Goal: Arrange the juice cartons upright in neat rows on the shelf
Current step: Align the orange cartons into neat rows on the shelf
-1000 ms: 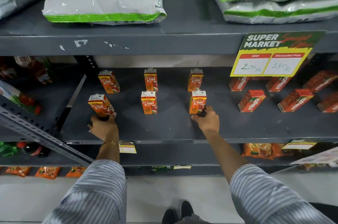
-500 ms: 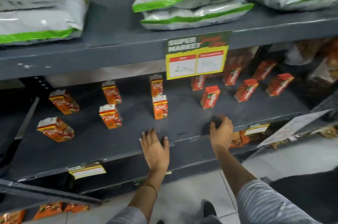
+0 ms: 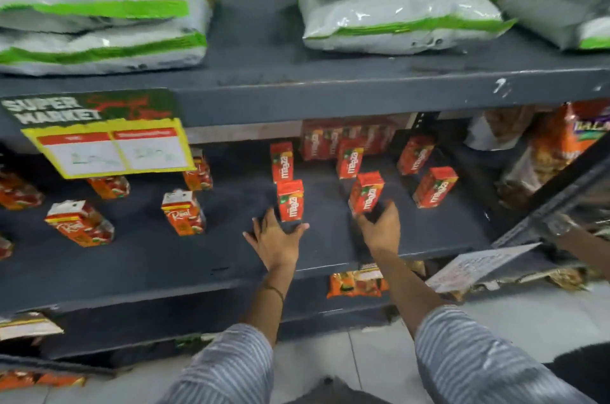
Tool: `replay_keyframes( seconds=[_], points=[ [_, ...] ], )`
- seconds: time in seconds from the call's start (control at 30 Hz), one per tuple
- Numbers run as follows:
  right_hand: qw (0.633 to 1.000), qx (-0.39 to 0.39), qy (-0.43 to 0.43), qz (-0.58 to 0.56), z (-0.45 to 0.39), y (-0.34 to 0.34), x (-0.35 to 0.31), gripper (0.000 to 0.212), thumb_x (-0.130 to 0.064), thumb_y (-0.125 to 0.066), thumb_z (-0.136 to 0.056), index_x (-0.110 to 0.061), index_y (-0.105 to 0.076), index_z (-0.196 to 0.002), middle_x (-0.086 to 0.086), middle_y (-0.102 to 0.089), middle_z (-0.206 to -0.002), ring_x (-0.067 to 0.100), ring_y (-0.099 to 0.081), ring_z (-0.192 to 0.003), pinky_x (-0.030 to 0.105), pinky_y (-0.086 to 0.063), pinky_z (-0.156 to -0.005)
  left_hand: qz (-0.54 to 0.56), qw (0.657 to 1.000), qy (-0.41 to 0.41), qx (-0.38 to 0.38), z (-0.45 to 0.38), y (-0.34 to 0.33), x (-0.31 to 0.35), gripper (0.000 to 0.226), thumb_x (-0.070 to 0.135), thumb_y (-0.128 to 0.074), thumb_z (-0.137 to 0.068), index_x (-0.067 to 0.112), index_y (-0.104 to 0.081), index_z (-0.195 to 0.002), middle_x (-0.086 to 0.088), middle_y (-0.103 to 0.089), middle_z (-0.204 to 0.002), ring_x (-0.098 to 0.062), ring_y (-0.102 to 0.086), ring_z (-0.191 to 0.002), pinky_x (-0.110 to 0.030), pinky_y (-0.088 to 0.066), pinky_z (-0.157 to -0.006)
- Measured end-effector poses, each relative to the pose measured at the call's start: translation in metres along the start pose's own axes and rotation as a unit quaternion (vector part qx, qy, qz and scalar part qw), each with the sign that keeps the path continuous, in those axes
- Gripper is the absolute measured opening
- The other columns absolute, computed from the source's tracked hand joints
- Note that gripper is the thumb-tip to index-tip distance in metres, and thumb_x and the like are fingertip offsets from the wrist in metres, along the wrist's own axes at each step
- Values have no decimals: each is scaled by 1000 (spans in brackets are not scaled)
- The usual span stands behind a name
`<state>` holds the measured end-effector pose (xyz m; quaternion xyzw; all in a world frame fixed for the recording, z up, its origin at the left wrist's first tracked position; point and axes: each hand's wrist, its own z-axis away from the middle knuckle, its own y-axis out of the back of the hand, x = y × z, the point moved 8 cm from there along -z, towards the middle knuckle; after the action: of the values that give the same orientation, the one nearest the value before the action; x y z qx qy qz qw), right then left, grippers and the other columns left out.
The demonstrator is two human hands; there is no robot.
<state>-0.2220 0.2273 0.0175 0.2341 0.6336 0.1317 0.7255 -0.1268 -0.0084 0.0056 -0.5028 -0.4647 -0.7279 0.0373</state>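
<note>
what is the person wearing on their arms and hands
Both arms wear short sleeves, grey-blue with thin white stripes: left sleeve, right sleeve. The forearms and hands are bare, with no gloves. A thin dark band circles the left wrist. No rings can be made out.

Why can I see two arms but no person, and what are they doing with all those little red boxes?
The camera is worn on the person's head and looks down, so you see only their own two arms in striped sleeves, as if through their eyes. There is just this one view.

They stand at a grey shop shelf. On it stand small red juice cartons, and to the left some orange and white ones. Big white and green bags lie on the shelf above, and a yellow price sign hangs from its edge.

The left hand is spread open at the foot of one red carton. The right hand curls around the bottom of a leaning red carton; the picture is too blurry to tell whether it really grips it. It looks like they are lining the cartons up in rows.
</note>
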Motion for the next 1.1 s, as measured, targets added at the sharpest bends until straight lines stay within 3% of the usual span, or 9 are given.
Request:
replay_keyframes(
  seconds=[0.13, 0.3, 0.73, 1.1],
  points=[
    [999, -41, 4, 27, -18, -1, -4, 48, -27, -78, -72, -5, -53, -107, 17, -67, -109, 36, -62, -103, 45, -50, -88, -15, 999, 41, 33, 2, -10, 8, 81, 48, -79, -61, 8, -48, -123, -16, -52, -134, -33, -27, -139, -60, -1, -114],
    [994, -50, 18, 97, -20, -4, -8, 52, -38, -76, -73, -4, -56, -107, 17, -69, -106, 37, -63, -101, 46, -51, -88, -45, 996, 61, 55, -2, -11, 11, 73, 52, -77, -62, 7, -53, -114, -16, -56, -127, -34, -37, -133, -62, -6, -113],
    [987, -40, 39, 150, -15, -7, -19, 56, -45, -74, -73, -4, -54, -107, 18, -68, -108, 37, -61, -105, 45, -47, -92, -26, 996, 64, 62, -5, -5, 10, 49, 39, -74, -73, 8, -57, -106, -11, -64, -116, -32, -41, -128, -63, -8, -113],
    [985, -16, 42, 169, -15, -9, -19, 54, -41, -76, -72, -4, -55, -105, 17, -69, -108, 36, -61, -104, 45, -47, -92, -15, 995, 69, 69, -4, -6, 9, 50, 38, -75, -72, 10, -53, -108, -13, -65, -113, -34, -43, -127, -62, -7, -113]
  ],
)
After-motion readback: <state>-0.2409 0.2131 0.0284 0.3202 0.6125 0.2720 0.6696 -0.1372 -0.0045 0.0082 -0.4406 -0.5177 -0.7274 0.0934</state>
